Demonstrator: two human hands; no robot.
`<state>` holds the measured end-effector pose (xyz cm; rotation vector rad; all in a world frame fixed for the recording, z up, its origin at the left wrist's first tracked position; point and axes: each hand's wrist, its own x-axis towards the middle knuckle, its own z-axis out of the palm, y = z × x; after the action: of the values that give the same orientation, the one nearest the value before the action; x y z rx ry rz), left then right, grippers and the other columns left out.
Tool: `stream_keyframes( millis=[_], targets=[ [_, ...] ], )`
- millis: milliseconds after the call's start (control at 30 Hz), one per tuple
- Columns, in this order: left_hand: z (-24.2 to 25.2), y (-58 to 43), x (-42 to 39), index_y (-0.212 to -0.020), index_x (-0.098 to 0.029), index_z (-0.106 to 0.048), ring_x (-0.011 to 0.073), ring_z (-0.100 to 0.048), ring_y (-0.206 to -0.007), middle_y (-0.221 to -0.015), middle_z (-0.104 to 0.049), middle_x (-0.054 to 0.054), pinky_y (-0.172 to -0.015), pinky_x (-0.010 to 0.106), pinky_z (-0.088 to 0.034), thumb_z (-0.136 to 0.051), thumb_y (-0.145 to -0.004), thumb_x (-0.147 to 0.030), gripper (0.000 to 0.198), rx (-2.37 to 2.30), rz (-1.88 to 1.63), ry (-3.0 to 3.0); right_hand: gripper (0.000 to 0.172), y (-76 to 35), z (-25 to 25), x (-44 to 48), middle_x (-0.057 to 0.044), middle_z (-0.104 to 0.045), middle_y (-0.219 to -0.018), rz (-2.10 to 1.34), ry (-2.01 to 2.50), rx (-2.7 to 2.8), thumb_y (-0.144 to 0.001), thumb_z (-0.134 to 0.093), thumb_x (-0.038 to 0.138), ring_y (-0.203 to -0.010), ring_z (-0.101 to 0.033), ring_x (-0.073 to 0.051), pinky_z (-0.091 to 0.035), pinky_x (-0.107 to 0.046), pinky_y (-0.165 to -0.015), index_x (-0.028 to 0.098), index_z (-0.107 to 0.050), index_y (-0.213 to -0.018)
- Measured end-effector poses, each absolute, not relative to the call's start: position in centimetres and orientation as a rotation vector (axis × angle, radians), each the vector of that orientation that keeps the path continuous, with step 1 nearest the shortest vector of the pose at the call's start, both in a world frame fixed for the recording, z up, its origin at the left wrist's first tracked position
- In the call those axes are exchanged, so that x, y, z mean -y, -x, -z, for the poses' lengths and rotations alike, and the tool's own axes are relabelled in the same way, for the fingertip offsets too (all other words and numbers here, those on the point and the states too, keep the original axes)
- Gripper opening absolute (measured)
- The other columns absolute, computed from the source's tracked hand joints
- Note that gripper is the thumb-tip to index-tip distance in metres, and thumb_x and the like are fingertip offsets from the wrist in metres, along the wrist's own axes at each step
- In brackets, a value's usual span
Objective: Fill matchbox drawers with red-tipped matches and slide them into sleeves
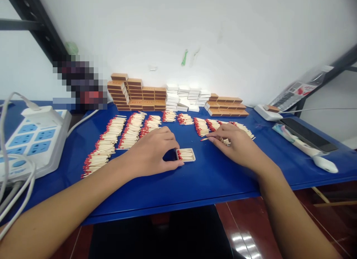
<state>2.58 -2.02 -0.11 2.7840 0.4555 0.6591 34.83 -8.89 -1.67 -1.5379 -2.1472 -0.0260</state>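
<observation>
A small white matchbox tray (186,160) lies on the blue table, partly filled with red-tipped matches (187,154). My left hand (154,151) grips the tray's left end between thumb and fingers. To the right of the tray, my right hand (230,142) pinches a match (205,139), its red tip pointing left. Rows of loose matches (107,140) lie behind and left of my left hand, and another group of matches (200,126) spreads behind my right hand, which partly covers it.
Stacked brown matchboxes (152,97) and white trays (188,95) line the wall, with more brown boxes (227,106) to their right. A power strip (36,140) with cables sits at left. A phone (308,133) and a white-ended packet (295,142) lie at right.
</observation>
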Motion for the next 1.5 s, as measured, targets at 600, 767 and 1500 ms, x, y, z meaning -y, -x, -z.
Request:
stream_keyframes(
  millis=[600,767,1500],
  targets=[
    [0.3,-2.5,1.9,-0.102,-0.016,-0.08,0.0266,-0.065,-0.101,-0.099,-0.075,0.008,-0.091,0.043,-0.055,-0.081,-0.097,-0.043,0.027,-0.45,-0.657,-2.787,0.023,-32.9,2.5,9.8,-0.008,-0.062,-0.092,0.092,1.49,2.167,-0.107,-0.058,0.025,-0.092,-0.061,-0.028,-0.053,-0.045,-0.083,0.024,-0.078,-0.12],
    [0.3,-2.5,1.9,-0.103,-0.017,-0.08,0.0271,-0.066,-0.102,-0.101,-0.075,0.009,-0.092,0.043,-0.055,-0.081,-0.096,-0.044,0.027,-0.451,-0.653,-2.78,0.026,-32.4,2.4,9.9,-0.009,-0.063,-0.094,0.033,1.488,2.176,-0.109,-0.055,0.027,-0.093,-0.061,-0.028,-0.053,-0.046,-0.084,0.024,-0.078,-0.123],
    [0.1,-2.5,2.1,-0.099,-0.019,-0.079,0.0264,-0.066,-0.103,-0.099,-0.074,0.007,-0.091,0.04,-0.054,-0.082,-0.096,-0.043,0.024,-0.481,-0.628,-2.773,0.016,-32.3,2.2,8.3,-0.009,-0.065,-0.099,-0.141,1.461,2.2,-0.11,-0.057,0.031,-0.095,-0.061,-0.028,-0.051,-0.043,-0.086,0.025,-0.067,-0.099]
  ],
)
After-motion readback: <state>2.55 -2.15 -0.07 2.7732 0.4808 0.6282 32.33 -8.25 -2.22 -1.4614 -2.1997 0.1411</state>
